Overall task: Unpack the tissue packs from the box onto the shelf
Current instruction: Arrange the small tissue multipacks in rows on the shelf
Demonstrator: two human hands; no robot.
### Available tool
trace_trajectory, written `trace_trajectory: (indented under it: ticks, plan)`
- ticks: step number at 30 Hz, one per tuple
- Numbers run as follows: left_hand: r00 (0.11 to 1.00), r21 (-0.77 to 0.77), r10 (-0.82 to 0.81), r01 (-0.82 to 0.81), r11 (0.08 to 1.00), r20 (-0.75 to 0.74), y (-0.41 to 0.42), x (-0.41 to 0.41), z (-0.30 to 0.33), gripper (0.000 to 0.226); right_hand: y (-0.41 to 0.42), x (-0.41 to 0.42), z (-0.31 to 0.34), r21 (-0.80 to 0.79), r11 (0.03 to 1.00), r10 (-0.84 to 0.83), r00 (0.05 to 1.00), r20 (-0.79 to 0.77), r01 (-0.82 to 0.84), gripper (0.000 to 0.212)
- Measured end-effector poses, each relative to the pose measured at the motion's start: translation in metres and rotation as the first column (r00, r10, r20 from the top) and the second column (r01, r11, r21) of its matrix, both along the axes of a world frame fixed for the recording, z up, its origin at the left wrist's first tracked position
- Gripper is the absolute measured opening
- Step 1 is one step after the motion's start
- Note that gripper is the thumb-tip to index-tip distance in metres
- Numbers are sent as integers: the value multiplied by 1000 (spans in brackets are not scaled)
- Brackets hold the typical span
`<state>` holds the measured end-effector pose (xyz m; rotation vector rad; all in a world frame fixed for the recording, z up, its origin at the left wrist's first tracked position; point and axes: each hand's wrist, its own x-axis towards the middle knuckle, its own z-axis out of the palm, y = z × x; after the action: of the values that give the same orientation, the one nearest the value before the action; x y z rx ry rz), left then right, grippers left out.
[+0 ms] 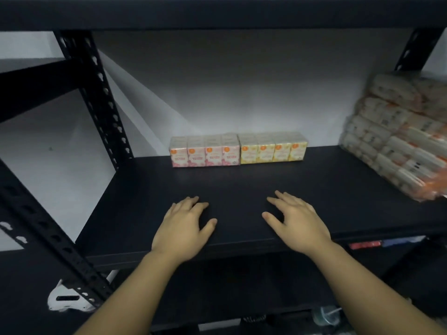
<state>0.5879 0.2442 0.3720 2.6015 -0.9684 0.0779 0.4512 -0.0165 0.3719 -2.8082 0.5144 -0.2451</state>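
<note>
A pink tissue pack bundle (205, 152) and a yellow tissue pack bundle (273, 149) stand side by side, touching, against the back wall on the black shelf (242, 187). My left hand (183, 228) and my right hand (297, 218) hover over the front part of the shelf with fingers spread and relaxed, holding nothing. Both hands are well in front of the bundles. The box is not in view.
A large plastic-wrapped stack of white and orange packs (401, 139) leans at the shelf's right end. A black perforated upright (101, 102) stands at the left, and another shelf board (217, 10) runs overhead. A white object (65, 298) sits lower left.
</note>
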Motion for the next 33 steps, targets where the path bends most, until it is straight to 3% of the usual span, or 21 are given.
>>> trace_trajectory:
  ticks: [4, 10, 15, 19, 24, 33]
  plan:
    - [995, -34, -22, 26, 999, 102, 10, -17, -9, 58, 26, -29, -21, -126, 990, -52, 996, 66, 60, 67]
    - [972, -112, -13, 40, 993, 236, 26, -53, -35, 54, 49, -59, -47, -132, 986, -83, 985, 149, 103, 67]
    - [977, -64, -14, 28, 998, 215, 41, -94, -64, 84, 67, -90, -69, -102, 993, -45, 991, 125, 58, 81]
    - [989, -99, -4, 19, 995, 149, 51, -121, -87, 80, 66, -121, -109, 24, 999, 18, 996, 88, -21, 80]
    - [993, 17, 45, -44, 999, -111, 66, -165, -164, 81, 63, -162, -186, 214, 976, 58, 997, -54, -45, 82]
    - [879, 196, 124, -35, 980, -461, 106, -236, -313, 69, 94, -239, -312, 451, 889, 102, 925, -367, 81, 73]
